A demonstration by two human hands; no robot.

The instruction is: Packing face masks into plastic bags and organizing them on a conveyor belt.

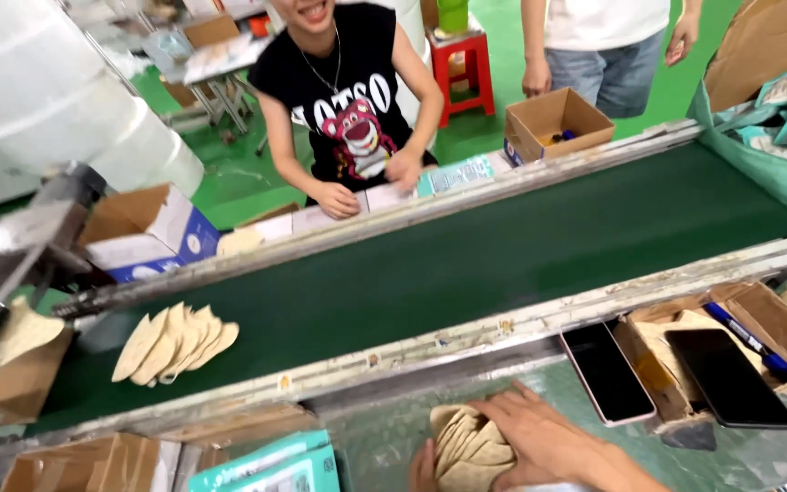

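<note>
At the bottom centre, my right hand [539, 437] lies over a stack of beige mask-shaped pieces [463, 446] on the near worktop and grips it from the right. My left hand [424, 469] shows only as a few fingers at the stack's left edge, touching it. Another fanned pile of the same beige pieces [175, 342] lies on the dark green conveyor belt [466, 264] to the left.
Two dark phones [607, 372] [729, 376] and a blue pen [751, 342] lie by a cardboard tray at right. Teal packets [270, 465] sit lower left. Across the belt a person in a black shirt [348, 100] handles packets; another stands behind an open cardboard box [557, 123].
</note>
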